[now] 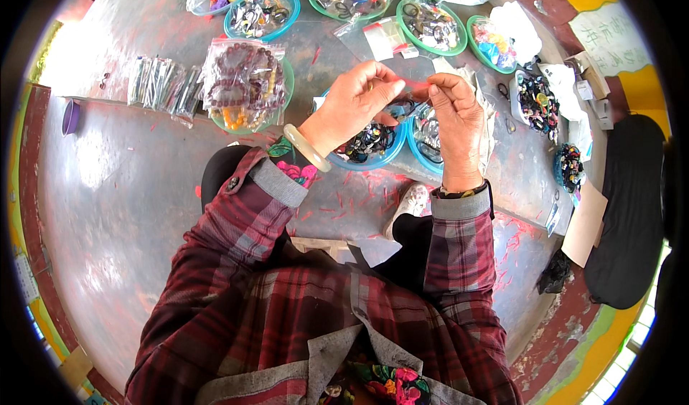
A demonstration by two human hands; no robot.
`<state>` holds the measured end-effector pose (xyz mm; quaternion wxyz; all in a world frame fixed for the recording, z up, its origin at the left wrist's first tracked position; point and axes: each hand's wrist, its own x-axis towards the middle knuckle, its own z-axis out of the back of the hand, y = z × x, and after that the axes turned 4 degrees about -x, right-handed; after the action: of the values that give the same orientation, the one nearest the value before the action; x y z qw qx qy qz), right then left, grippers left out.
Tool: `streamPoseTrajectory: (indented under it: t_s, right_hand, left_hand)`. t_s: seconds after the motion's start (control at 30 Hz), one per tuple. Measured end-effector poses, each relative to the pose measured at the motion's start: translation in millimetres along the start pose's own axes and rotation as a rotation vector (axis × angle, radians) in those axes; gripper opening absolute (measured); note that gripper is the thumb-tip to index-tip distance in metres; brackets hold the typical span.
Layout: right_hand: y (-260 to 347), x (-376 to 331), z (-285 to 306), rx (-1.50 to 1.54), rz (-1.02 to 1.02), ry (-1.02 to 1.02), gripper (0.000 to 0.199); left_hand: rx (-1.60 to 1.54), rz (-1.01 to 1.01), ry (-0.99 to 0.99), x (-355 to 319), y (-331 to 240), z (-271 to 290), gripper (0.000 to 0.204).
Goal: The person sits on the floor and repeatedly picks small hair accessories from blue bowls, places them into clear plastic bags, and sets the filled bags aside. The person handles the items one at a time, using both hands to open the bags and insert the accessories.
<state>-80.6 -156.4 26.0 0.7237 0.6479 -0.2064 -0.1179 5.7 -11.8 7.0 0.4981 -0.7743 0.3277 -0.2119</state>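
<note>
A thin red cord is stretched between my two hands. My left hand pinches its left end with thumb and forefinger; a pale bangle rings that wrist. The right end sits in the fingertips of my right hand, which wears a dark band at the wrist. Both hands are raised over two blue basins, partly hidden by them. The left blue basin holds dark bead and cord pieces; the right blue basin holds bagged dark cords.
Farther off stand more basins, among them a blue basin and a green basin. Bagged bead bracelets lie at left beside packets of thin sticks. At right are a white tub and cardboard. Red scraps litter the floor.
</note>
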Motion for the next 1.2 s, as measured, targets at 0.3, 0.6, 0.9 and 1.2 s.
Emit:
streamPoseTrajectory:
  t_s: [0.3, 0.6, 0.9, 1.2]
  right_hand:
    - [4.4, 0.8, 0.9, 0.072, -0.049, -0.015, 0.018]
    - [-9.3, -0.2, -4.7, 0.158, -0.213, 0.038, 0.010]
    - [-16.3, 0.6, -4.4, 0.369, -0.338, -0.003, 0.013]
    - [-13.1, 0.2, -5.9, 0.288, -0.304, -0.007, 0.012]
  left_hand:
    - [0.028, 0.175, 0.030, -1.4, 1.8, 3.8, 0.024]
    - [-0.156, 0.233, -0.067, 0.9, -1.6, 4.7, 0.021]
    - [-0.270, 0.205, -0.131, -0.9, -4.4, 4.9, 0.019]
    - [-0.448, 0.168, -0.116, 1.9, -1.6, 12.5, 0.019]
